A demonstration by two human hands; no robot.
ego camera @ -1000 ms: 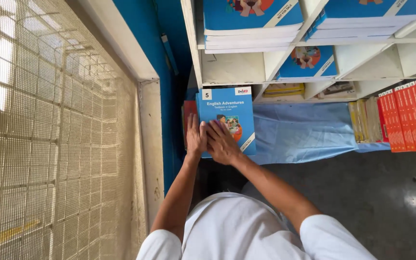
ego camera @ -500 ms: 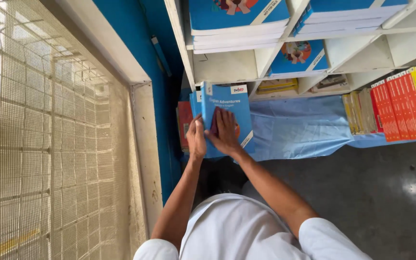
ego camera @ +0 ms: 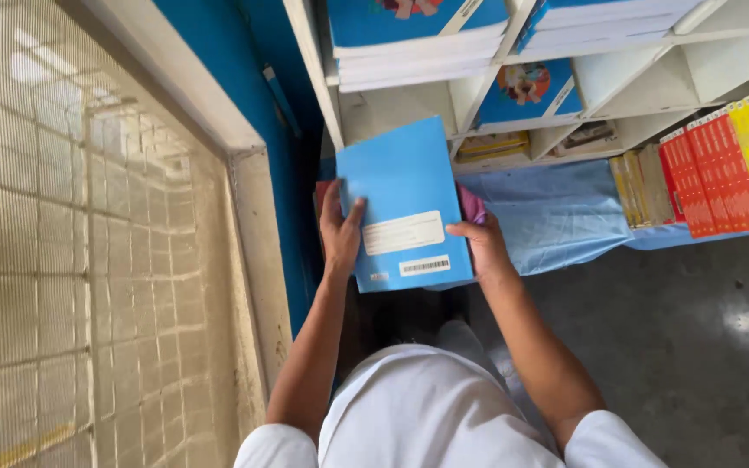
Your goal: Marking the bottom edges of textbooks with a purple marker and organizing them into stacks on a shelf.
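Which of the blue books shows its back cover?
The blue book held between the left hand and right hand; shelved ones show pictured fronts.

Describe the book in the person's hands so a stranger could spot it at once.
Start at the white shelf unit beside the blue wall. In front of its lowest compartments, the left hand and right hand grip a thin light-blue book by its side edges. Unlike the shelved picture-cover books, its facing cover is plain blue with only white labels.
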